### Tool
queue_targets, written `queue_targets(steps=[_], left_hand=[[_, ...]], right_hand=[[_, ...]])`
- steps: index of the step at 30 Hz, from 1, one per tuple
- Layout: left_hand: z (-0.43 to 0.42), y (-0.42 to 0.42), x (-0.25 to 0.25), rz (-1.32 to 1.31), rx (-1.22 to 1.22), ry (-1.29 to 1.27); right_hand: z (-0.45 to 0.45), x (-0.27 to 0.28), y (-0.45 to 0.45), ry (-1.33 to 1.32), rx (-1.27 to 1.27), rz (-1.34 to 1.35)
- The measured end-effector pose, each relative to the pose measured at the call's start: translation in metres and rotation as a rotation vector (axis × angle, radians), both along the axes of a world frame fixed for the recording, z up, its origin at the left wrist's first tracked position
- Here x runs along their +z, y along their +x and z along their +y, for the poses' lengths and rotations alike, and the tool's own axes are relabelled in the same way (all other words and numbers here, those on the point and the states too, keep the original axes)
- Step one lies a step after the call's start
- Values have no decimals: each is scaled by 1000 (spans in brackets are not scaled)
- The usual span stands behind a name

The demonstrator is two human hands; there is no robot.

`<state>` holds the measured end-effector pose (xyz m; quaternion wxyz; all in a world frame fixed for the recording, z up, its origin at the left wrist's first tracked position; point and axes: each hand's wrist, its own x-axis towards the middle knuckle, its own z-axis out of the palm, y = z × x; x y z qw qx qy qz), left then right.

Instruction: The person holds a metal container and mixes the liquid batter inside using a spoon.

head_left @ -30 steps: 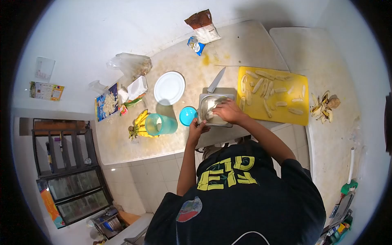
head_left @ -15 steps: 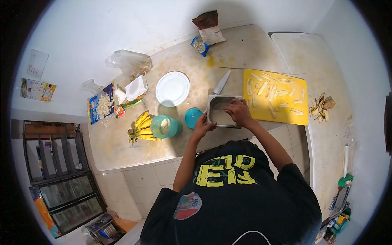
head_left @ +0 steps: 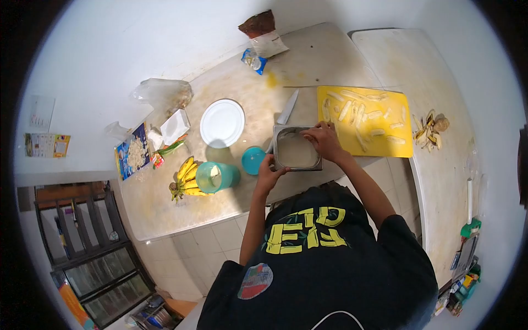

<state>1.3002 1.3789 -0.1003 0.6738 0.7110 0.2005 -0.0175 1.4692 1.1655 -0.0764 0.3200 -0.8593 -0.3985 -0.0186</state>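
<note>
A rectangular metal pan stands on the table right in front of me, with a pale, whitish liquid or batter inside. My left hand grips its near left corner, thumb along the near rim. Over the pan's right side, my right hand has its fingers pinched together; whatever they hold is too small to tell. Just left of the pan lies a turquoise round lid. Beyond the pan rests a knife. To the right, a yellow cutting board carries several peeled banana slices.
Left of me are a turquoise tub, a bunch of bananas and a white plate. Farther left sit a white box and a plastic bag. Two packets, one blue, stand at the back. Banana peels lie far right.
My right hand has shifted slightly up over the pan, fingers still pinched. My left hand keeps its grip on the pan corner. The whole view has tilted a little.
</note>
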Motion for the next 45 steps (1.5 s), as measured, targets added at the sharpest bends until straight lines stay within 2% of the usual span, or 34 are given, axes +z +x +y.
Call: queue_targets(steps=[2,4,7,10,13,16,19,22,25,28,31,34,37,40,43,45], left_hand=[[-9,-1,7,-111,10,52],[-16,-1,21,-111,30,66],[-18,-3,24,-101,51,31],[-20,-5,26,-87,60,58],[-20,-7,13,-115,78,19],[-24,-6,5,-144,89,-34],[-27,-6,10,-124,103,-14],[-32,-4,15,-122,120,-33],[-30,-2,15,-146,125,-31],[-27,-2,20,-116,104,4],[-21,-1,17,-125,80,13],[-20,0,20,-121,69,17],[-21,-1,22,-103,62,4],[-19,2,17,-91,54,20],[-17,-1,13,-99,60,8],[-18,-1,12,-113,65,-22]], right_hand=[[-12,1,2,-36,-23,-4],[-28,-2,3,-141,29,54],[-42,0,2,-140,74,106],[-35,1,2,-3,-105,175],[-36,-4,2,-282,43,125],[-35,-2,6,-28,30,357],[-32,1,5,-193,-115,190],[-33,0,13,-302,-9,546],[-31,-6,16,93,-122,658],[-29,-16,13,-141,-57,474],[-31,-12,20,-68,99,692],[-24,-10,11,-110,-138,489],[-29,-5,13,-246,59,586],[-24,-8,10,79,-145,622],[-28,-16,17,-269,-80,533],[-33,-18,21,-95,-7,669]])
